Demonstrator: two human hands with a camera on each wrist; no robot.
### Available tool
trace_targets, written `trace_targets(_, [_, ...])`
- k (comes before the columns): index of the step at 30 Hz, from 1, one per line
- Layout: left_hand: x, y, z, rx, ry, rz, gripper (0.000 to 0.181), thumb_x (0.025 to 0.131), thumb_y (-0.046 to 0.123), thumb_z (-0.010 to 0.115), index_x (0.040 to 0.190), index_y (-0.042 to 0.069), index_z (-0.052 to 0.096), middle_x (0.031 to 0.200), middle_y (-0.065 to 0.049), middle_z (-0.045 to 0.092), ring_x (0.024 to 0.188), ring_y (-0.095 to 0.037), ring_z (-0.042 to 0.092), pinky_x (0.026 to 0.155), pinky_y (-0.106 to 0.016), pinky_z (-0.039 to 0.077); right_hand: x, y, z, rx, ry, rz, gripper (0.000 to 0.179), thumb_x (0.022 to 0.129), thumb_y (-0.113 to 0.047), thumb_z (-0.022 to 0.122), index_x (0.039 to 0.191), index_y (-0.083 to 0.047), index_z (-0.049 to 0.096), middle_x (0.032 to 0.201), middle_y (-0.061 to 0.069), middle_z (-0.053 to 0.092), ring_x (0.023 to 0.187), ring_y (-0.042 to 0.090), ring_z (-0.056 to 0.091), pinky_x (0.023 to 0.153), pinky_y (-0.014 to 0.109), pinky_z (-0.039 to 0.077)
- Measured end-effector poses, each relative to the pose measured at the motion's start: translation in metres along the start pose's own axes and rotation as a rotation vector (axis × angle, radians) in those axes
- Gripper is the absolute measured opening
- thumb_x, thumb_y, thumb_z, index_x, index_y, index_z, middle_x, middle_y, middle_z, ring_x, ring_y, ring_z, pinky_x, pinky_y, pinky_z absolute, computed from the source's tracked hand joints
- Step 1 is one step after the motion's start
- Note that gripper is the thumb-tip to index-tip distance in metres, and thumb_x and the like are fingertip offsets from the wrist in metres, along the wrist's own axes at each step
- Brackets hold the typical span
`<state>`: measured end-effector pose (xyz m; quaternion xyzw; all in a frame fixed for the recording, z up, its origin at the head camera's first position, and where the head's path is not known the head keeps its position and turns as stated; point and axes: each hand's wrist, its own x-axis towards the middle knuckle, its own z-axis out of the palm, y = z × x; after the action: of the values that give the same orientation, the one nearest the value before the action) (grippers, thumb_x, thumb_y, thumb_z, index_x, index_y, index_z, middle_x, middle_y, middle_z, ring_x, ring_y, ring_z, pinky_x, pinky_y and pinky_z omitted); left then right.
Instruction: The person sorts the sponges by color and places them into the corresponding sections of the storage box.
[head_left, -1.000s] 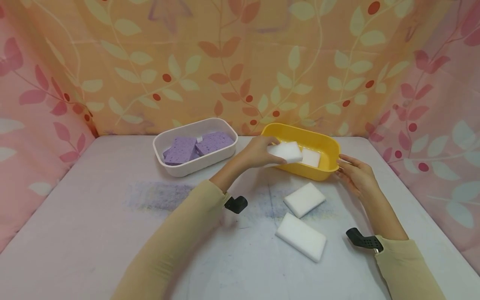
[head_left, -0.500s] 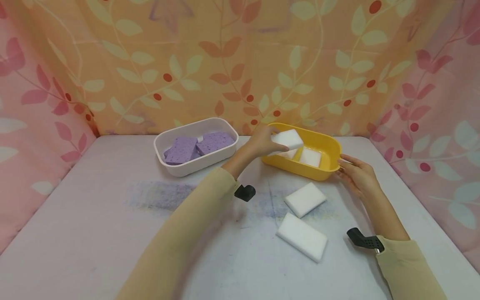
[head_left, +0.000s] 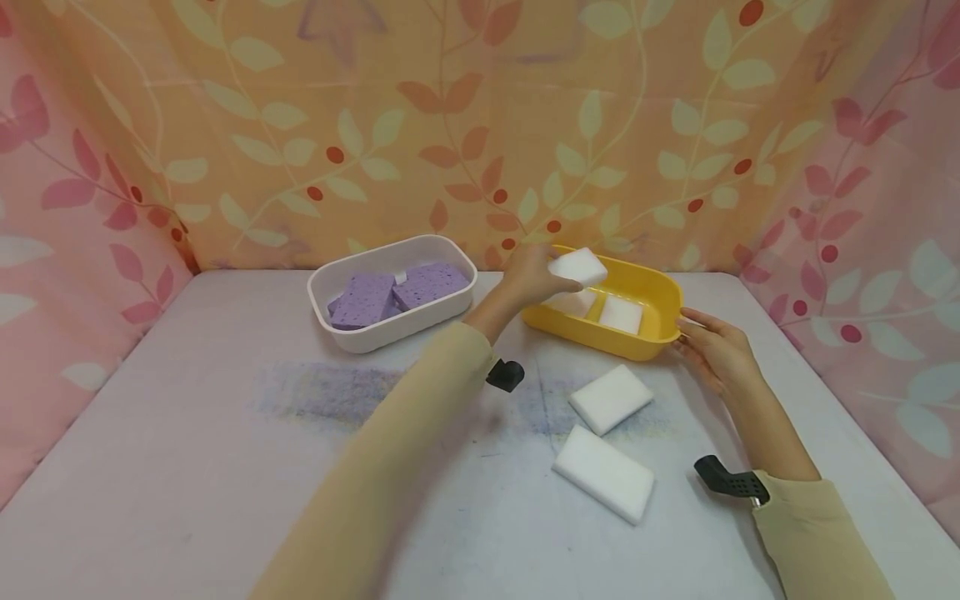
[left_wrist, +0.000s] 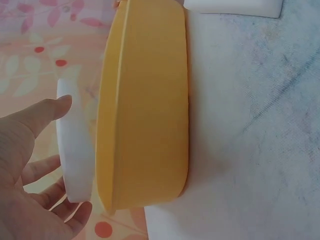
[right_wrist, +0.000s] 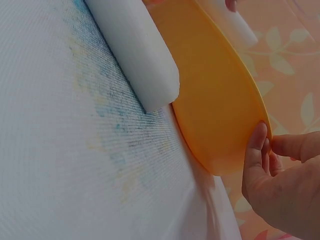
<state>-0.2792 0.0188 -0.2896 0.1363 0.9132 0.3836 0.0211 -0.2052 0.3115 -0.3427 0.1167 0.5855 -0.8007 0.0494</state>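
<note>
My left hand (head_left: 531, 277) grips a white sponge (head_left: 581, 267) by its edges, holding it tilted above the left end of a yellow plastic basin (head_left: 670, 304). The left wrist view shows thumb and fingers round that sponge (left_wrist: 75, 145), apart from the basin's wall (left_wrist: 150, 110). Inside the basin, two more white sponges (head_left: 621, 315) lie side by side. At the basin's right end, my right hand (head_left: 716, 354) holds the rim; in the right wrist view the right hand (right_wrist: 285, 180) pinches it between thumb and fingers.
Two white sponges lie on the table in front of the basin, one nearer it (head_left: 611, 400) and one closer to me (head_left: 604, 475). A white basin (head_left: 390, 337) with several purple sponges (head_left: 363, 302) stands to the left. Floral curtains (head_left: 480, 125) hang behind and beside the table.
My left hand has lifted the white sponge up and slightly away from me, uncovering another sponge in the basin. The right hand stays at the rim.
</note>
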Motion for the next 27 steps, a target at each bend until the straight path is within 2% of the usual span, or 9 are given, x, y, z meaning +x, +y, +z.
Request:
trace_targets(7, [0.009, -0.002, 0.013, 0.04, 0.054, -0.025, 0.059, 0.088, 0.04, 0.086, 0.133, 0.005, 0.07, 0.128, -0.007, 0.07, 0.116, -0.024, 0.057, 0.101, -0.034, 0.048, 0.0, 0.002, 0.0, 0.007, -0.011, -0.018, 0.014, 0.102, -0.002, 0.067, 0.106, -0.015, 0.068, 0.087, -0.003, 0.073, 0.077, 0.01, 0.071, 0.07, 0.02, 0.062])
trace_targets(14, [0.014, -0.003, 0.027, 0.038, 0.029, -0.107, 0.061, 0.089, 0.042, 0.086, 0.136, 0.008, 0.067, 0.125, -0.003, 0.068, 0.108, -0.02, 0.059, 0.102, -0.031, 0.054, 0.001, 0.002, 0.001, 0.0, -0.01, -0.025, 0.013, 0.102, -0.003, 0.068, 0.109, -0.014, 0.066, 0.089, -0.003, 0.073, 0.079, 0.01, 0.071, 0.072, 0.02, 0.062])
trace_targets(22, [0.009, -0.002, 0.036, 0.083, 0.041, -0.085, 0.051, 0.09, 0.042, 0.085, 0.123, 0.007, 0.071, 0.108, -0.003, 0.069, 0.096, -0.019, 0.059, 0.088, -0.03, 0.053, 0.001, 0.001, 0.001, -0.004, -0.002, -0.009, 0.013, 0.101, -0.004, 0.069, 0.107, -0.015, 0.068, 0.09, -0.004, 0.073, 0.081, 0.01, 0.071, 0.073, 0.02, 0.063])
trace_targets(24, [0.008, -0.001, 0.035, 0.078, 0.04, -0.082, 0.052, 0.09, 0.042, 0.084, 0.126, 0.006, 0.07, 0.111, -0.004, 0.069, 0.098, -0.019, 0.059, 0.09, -0.03, 0.053, 0.0, 0.001, 0.001, 0.001, -0.003, -0.006, 0.014, 0.101, -0.003, 0.069, 0.108, -0.015, 0.067, 0.089, -0.004, 0.072, 0.08, 0.01, 0.071, 0.073, 0.02, 0.063])
trace_targets(27, [0.007, -0.001, 0.034, 0.071, 0.024, -0.08, 0.06, 0.091, 0.042, 0.083, 0.135, 0.005, 0.067, 0.126, -0.007, 0.07, 0.111, -0.021, 0.061, 0.101, -0.03, 0.053, 0.0, 0.0, 0.001, 0.016, -0.011, -0.001, 0.016, 0.101, -0.002, 0.068, 0.111, -0.014, 0.066, 0.089, -0.003, 0.072, 0.078, 0.01, 0.071, 0.072, 0.02, 0.062])
